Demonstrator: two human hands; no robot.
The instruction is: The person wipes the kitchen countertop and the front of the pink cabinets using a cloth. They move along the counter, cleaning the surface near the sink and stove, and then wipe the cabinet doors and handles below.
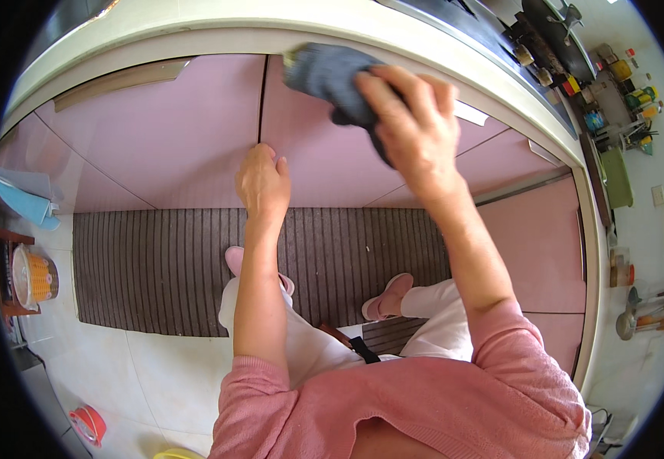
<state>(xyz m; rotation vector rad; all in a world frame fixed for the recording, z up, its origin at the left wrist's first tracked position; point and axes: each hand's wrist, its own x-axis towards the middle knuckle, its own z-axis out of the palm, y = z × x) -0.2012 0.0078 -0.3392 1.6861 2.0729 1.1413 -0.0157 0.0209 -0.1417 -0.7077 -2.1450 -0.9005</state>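
Note:
A dark grey cloth [339,76] is bunched in my right hand [416,126], whose fingers are closed around it. The cloth is at the top of the pink cabinet doors, just below the pale counter edge, and looks smeared by motion. My left hand [263,180] is closed, with its knuckles up, by the lower end of the dark gap between two doors. Its fingertips are turned out of sight, so what they hold, if anything, is hidden. To its left is a pink door [163,130] with a long metal handle [121,84] along its upper edge.
A ribbed dark mat [156,268] lies under my feet on pale tiles. The counter [271,27] curves above the doors and down the right side. Bottles [641,96] and hanging utensils [649,310] are at the right, with an orange patterned tub [37,274] at the left.

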